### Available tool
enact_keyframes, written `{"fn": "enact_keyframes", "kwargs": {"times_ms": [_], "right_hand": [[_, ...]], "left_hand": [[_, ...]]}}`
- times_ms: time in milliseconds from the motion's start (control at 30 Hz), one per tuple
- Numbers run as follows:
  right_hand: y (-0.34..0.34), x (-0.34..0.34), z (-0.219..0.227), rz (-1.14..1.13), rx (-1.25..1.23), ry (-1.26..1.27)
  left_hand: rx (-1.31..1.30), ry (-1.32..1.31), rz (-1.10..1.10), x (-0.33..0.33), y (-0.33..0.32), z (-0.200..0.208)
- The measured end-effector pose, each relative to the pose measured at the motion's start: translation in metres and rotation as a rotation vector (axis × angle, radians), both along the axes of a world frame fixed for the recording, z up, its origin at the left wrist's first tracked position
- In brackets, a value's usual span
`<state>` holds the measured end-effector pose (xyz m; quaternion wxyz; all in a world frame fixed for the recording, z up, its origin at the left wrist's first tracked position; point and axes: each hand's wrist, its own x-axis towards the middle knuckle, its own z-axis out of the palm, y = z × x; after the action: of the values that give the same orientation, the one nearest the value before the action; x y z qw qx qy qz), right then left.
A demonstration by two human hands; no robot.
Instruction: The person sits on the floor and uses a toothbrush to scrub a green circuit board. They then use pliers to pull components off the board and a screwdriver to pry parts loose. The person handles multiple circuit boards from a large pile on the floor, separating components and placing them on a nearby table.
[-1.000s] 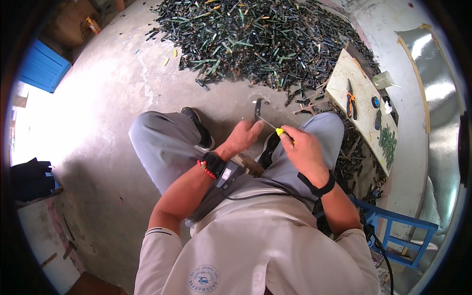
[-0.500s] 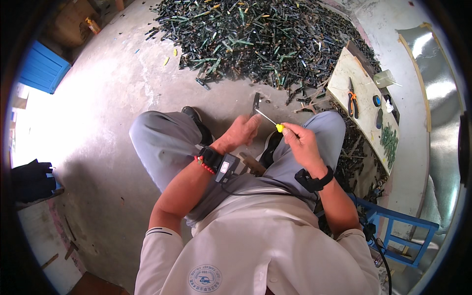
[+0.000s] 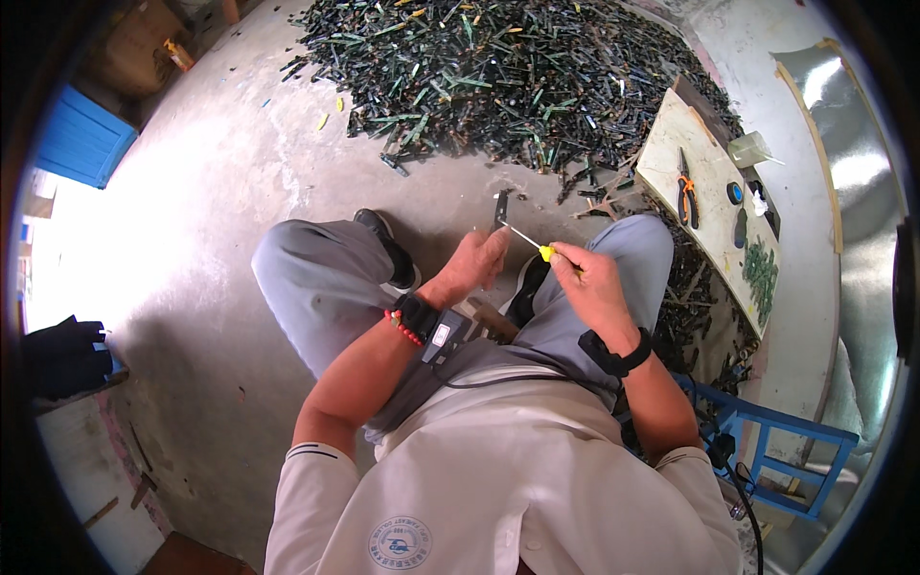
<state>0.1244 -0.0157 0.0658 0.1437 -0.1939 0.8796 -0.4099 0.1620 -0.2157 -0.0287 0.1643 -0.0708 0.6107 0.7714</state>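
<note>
Between my knees, my left hand (image 3: 475, 261) is closed around a small dark, narrow part (image 3: 500, 205) that sticks out past its fingers. My right hand (image 3: 594, 286) grips the yellow handle of a screwdriver (image 3: 523, 236). The thin metal shaft points up and left, its tip touching or very close to the dark part beside my left fingers. How the left fingers hold the part is mostly hidden by the hand itself. Beyond my hands, a large heap of similar dark and green strip-like pieces (image 3: 498, 86) covers the floor.
At the right, a pale board (image 3: 661, 158) bears orange-handled pliers (image 3: 686, 196), a blue tape roll (image 3: 735, 193), a pile of green pieces (image 3: 759, 278) and a clear cup (image 3: 749, 150). A blue frame (image 3: 776, 470) stands at lower right. A blue panel (image 3: 86, 139) is far left.
Both hands have shifted very slightly toward me, with the dark part and the screwdriver still in them. The screwdriver tip stays at the part.
</note>
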Motion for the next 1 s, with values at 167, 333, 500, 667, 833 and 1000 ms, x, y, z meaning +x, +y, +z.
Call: {"fn": "enact_keyframes", "kwargs": {"times_ms": [167, 333, 500, 667, 833, 1000], "right_hand": [[-0.009, 0.013, 0.011, 0.013, 0.209, 0.337], [-0.013, 0.018, 0.019, 0.014, 0.309, 0.376], [0.002, 0.004, 0.000, -0.007, 0.104, 0.182], [0.007, -0.008, 0.007, 0.076, 0.082, 0.043], [0.007, -0.012, 0.020, 0.275, 0.209, 0.406], [0.011, -0.019, 0.023, 0.381, 0.227, 0.502]], "left_hand": [[0.071, -0.079, 0.028, -0.001, 0.004, 0.004], [0.108, -0.060, 0.027, 0.000, 0.001, 0.008], [0.143, -0.062, -0.014, -0.001, -0.002, 0.008], [0.132, -0.055, -0.065, -0.002, -0.005, 0.007], [0.082, -0.031, -0.083, -0.002, -0.008, 0.014], [0.064, -0.014, -0.112, -0.001, -0.007, 0.014]]}}
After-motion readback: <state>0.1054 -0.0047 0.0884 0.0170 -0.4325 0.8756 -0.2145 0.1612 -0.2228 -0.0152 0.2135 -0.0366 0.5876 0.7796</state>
